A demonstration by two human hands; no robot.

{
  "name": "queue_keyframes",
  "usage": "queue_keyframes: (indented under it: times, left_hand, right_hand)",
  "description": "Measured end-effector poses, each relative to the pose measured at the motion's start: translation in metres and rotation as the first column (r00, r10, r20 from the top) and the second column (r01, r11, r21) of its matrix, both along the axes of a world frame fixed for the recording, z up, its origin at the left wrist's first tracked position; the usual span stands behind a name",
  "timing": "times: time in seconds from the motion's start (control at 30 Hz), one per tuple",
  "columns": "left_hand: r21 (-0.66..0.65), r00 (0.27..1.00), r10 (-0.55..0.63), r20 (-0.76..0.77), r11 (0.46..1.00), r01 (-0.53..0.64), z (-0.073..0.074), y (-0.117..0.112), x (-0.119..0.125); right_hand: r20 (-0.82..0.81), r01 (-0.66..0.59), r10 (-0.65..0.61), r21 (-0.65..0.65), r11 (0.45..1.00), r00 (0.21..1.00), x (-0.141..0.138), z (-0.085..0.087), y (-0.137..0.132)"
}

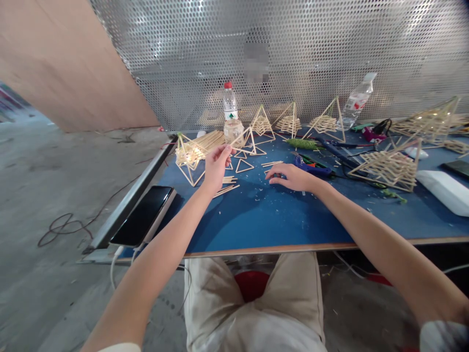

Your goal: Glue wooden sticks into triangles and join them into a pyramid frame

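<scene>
My left hand (219,164) is closed in a pinch on a corner of a small frame of thin wooden sticks (252,140), holding it over the far part of the blue table. My right hand (287,176) hovers low over the tabletop with its fingers loosely bent and apart, nothing visible in them. Just beyond its fingertips lie a few loose sticks (273,164). Between the hands rests a flat stick triangle (244,166), with others behind it. More short sticks (226,188) lie under my left wrist. To the right is a blue glue gun (315,167).
Pyramid-shaped stick frames (261,122) line the back, with a larger one (392,166) at right. A red-capped bottle (230,115) and a tilted bottle (357,102) stand before the perforated metal panel (190,58). A phone (143,215) with cables lies at the left edge.
</scene>
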State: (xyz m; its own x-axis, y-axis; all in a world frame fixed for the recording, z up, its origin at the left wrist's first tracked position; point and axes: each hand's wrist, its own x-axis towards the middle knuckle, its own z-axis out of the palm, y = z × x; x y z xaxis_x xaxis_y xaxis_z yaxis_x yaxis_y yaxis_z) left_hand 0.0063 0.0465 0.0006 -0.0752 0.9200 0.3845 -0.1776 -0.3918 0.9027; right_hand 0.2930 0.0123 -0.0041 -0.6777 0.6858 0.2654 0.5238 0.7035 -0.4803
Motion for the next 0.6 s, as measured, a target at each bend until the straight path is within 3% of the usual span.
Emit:
queue_keyframes:
  times: [0.6]
  left_hand:
    - [0.018,0.999,-0.005,-0.051,1.0,0.006,0.0051,-0.0065,0.0003]
  right_hand:
    - [0.15,-0.058,0.038,0.13,0.99,0.988,-0.0029,-0.0001,-0.0005]
